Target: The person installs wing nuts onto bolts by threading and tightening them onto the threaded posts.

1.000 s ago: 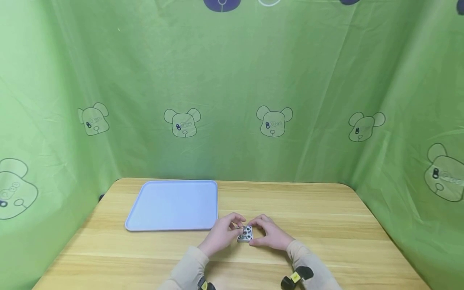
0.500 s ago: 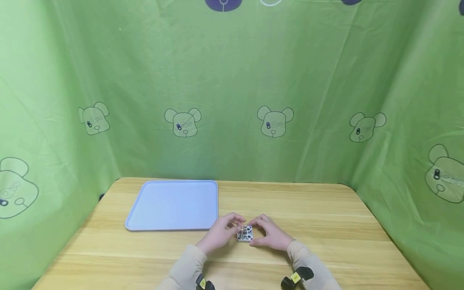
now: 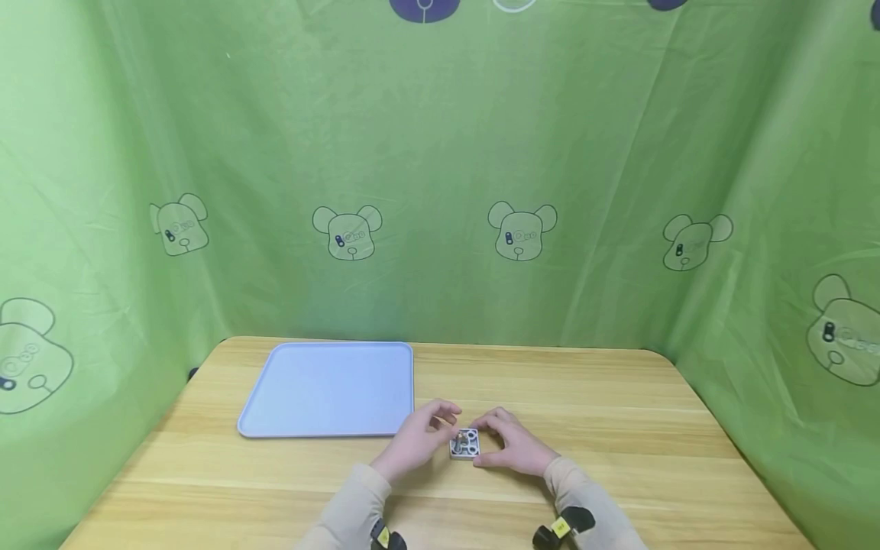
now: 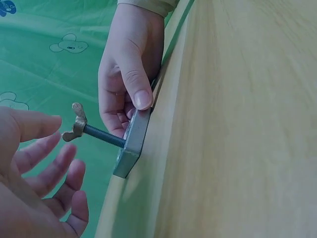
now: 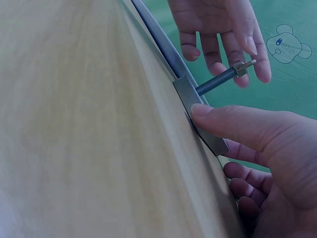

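In the head view a small square metal block (image 3: pixel 466 454) with round holes lies flat on the table. A threaded rod (image 4: pixel 105 136) stands up from it, and a brass-coloured wing nut (image 4: pixel 77 124) sits at the rod's upper end. My right hand (image 3: pixel 516 447) grips the block's right side, with the thumb (image 5: pixel 218 116) on the near edge and fingers round the far one. Close beside the wing nut, my left hand (image 3: pixel 414 438) has its fingers spread and loosely bent. A gap shows between its fingertips and the nut in the left wrist view.
A pale blue tray (image 3: pixel 326 389) lies at the back left of the wooden table (image 3: pixel 584 397), beyond my left hand. Green curtains (image 3: pixel 440 153) printed with bear heads hang behind the table and along both sides.
My left thumb and fingers have drawn back a little to the left from over the block, baring the wing nut. The right hand and the block have stayed in place.
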Demonstrator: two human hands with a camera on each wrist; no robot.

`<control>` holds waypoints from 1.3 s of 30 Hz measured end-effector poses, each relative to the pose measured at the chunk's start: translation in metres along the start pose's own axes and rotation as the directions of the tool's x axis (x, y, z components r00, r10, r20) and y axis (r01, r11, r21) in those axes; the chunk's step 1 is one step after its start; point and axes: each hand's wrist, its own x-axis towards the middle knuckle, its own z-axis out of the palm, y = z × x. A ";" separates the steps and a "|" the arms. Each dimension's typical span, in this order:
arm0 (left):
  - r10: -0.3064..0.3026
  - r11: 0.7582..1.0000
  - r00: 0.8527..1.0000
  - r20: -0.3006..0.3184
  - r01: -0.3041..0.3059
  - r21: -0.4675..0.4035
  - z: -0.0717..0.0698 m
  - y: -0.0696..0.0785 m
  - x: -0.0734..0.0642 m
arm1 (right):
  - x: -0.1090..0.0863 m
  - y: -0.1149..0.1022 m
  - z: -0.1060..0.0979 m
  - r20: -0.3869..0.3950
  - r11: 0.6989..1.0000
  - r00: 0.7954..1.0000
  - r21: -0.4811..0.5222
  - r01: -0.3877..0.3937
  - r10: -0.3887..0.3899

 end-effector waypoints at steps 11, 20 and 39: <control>-0.011 1.000 1.000 -0.014 0.012 0.008 0.000 0.005 -0.001 | 0.000 0.000 -0.001 0.004 1.000 1.000 -0.008 0.000 0.000; -0.014 1.000 1.000 0.002 0.014 0.008 0.003 0.005 -0.001 | 0.001 0.000 -0.001 0.005 1.000 1.000 -0.003 -0.009 0.009; -0.009 1.000 1.000 0.014 0.009 0.017 0.004 0.005 -0.001 | 0.000 -0.001 -0.001 0.007 1.000 1.000 0.015 -0.013 0.013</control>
